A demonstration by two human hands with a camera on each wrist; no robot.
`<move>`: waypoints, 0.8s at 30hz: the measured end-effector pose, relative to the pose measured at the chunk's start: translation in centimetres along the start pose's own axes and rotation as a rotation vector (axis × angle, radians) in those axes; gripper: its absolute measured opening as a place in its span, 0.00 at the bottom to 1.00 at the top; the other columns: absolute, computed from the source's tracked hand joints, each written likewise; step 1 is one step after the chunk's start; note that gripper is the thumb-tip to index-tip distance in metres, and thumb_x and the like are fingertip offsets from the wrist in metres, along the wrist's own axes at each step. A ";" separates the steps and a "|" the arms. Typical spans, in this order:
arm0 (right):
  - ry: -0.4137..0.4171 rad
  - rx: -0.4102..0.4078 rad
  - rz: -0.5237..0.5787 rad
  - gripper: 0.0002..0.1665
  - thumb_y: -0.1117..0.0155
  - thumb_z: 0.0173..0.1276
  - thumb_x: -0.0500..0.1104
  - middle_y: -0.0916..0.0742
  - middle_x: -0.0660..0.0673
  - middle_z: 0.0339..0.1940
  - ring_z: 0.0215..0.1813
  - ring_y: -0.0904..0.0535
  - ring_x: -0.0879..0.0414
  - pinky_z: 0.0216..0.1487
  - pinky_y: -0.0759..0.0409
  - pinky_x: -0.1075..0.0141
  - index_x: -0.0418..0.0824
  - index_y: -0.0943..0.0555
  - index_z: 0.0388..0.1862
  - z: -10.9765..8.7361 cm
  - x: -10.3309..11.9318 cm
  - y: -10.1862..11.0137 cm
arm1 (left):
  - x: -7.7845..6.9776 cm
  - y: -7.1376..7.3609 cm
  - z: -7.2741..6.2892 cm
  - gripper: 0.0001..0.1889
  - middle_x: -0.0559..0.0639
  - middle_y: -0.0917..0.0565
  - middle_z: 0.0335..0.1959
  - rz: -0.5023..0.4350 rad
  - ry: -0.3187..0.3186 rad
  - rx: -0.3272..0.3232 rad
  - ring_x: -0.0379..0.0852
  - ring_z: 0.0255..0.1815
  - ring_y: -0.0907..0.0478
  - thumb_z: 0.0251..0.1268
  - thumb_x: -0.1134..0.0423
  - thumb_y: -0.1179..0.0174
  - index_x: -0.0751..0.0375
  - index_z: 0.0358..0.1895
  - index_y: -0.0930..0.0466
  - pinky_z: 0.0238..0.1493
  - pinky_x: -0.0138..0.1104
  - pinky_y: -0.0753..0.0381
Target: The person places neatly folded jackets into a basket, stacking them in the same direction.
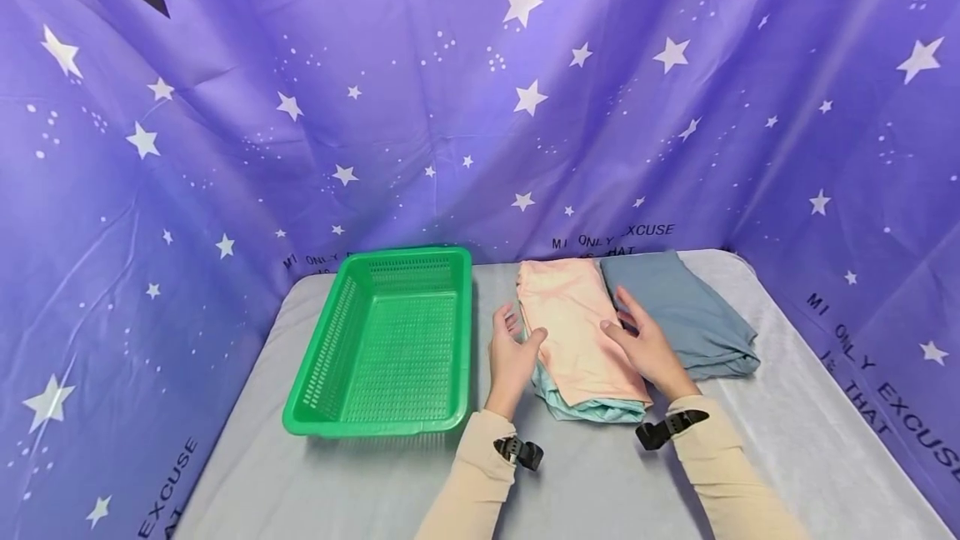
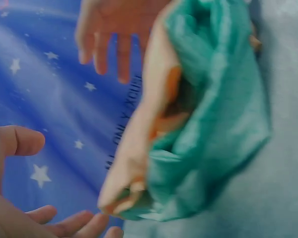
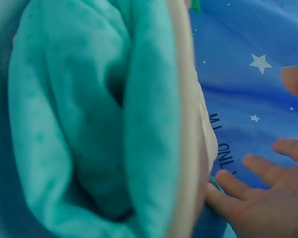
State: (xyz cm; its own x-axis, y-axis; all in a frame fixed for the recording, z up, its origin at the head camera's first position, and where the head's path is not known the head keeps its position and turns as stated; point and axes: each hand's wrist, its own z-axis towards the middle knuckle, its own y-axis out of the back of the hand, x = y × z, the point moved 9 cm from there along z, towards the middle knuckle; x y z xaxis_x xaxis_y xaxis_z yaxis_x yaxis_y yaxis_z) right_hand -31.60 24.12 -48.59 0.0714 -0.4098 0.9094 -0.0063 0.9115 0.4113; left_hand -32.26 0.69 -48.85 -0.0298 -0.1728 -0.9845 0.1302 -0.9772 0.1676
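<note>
A folded rectangular peach-and-teal cloth (image 1: 573, 332) lies between the person's left hand (image 1: 513, 359) and right hand (image 1: 649, 350), both with fingers loosely spread.

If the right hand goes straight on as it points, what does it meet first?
Most likely the peach cloth, close beside the right hand; whether they touch is unclear.

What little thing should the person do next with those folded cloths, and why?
I'd probably bring the left fingers and right fingers inward to grip the sides of the peach cloth and the teal cloth beneath it. They sit on either side of the cloths but aren't curled round them, and the green basket alongside looks empty.
</note>
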 end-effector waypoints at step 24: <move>-0.210 0.024 0.236 0.51 0.43 0.79 0.49 0.57 0.47 0.87 0.87 0.66 0.47 0.85 0.56 0.48 0.49 0.63 0.86 1.6 -4.4 -2.3 | 4.5 -1.7 0.9 0.46 0.56 0.14 0.49 0.025 0.135 0.069 0.46 0.45 0.15 0.60 0.49 0.30 0.54 0.81 0.41 0.48 0.42 0.16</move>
State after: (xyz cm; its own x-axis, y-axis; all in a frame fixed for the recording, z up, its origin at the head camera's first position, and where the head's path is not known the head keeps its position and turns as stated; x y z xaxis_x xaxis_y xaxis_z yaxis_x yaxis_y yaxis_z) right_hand -33.47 23.79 -53.38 -0.1423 -0.1873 0.9719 -0.0215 0.9823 0.1861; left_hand -33.52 1.48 -53.53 0.1063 -0.1838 -0.9772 0.0607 -0.9797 0.1909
